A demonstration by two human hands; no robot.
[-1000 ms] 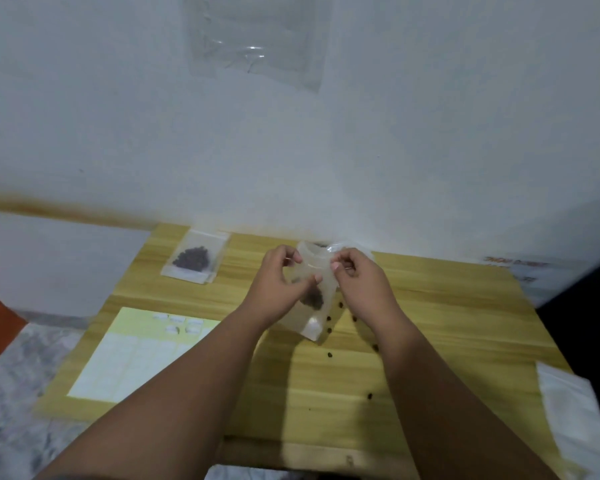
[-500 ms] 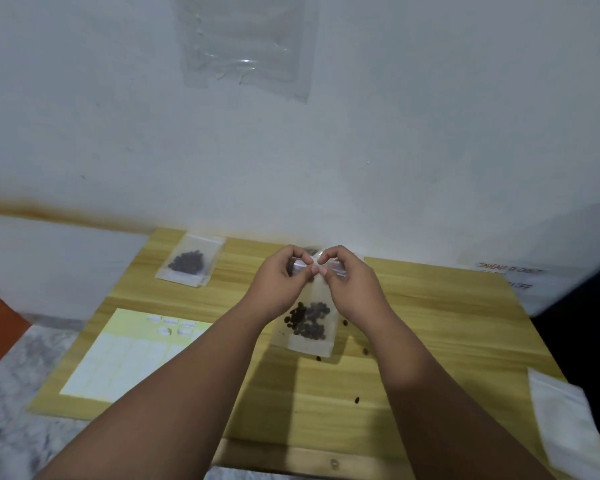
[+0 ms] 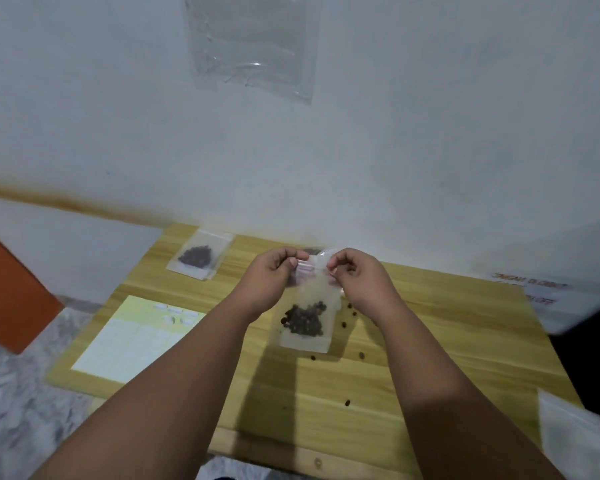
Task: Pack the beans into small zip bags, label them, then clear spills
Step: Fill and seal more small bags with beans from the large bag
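Wall: pale and bare but for a clear plastic sheet [image 3: 253, 46] stuck high up.
Surface [image 3: 430, 368]: light wood, pushed against the wall.
Label sheet [image 3: 132, 337]: pale yellow, flat at the surface's left edge, a few labels already gone from its top.
Filled bag [image 3: 198, 256]: zip bag of dark beans lying flat at the far left corner.
Empty bags [image 3: 575, 441]: whitish, at the near right edge.
Zip bag [image 3: 307, 315]: held upright over the surface's middle, beans pooled at the bottom.
Handling: thin, limp, slippery film, light load; best pinched along the zip strip.
Left hand [image 3: 274, 278]: fingers pinched together on the strip's left end.
Right hand [image 3: 357, 275]: pinched on the right end.
Spilled beans [image 3: 347, 402]: scattered loose around and below the bag.
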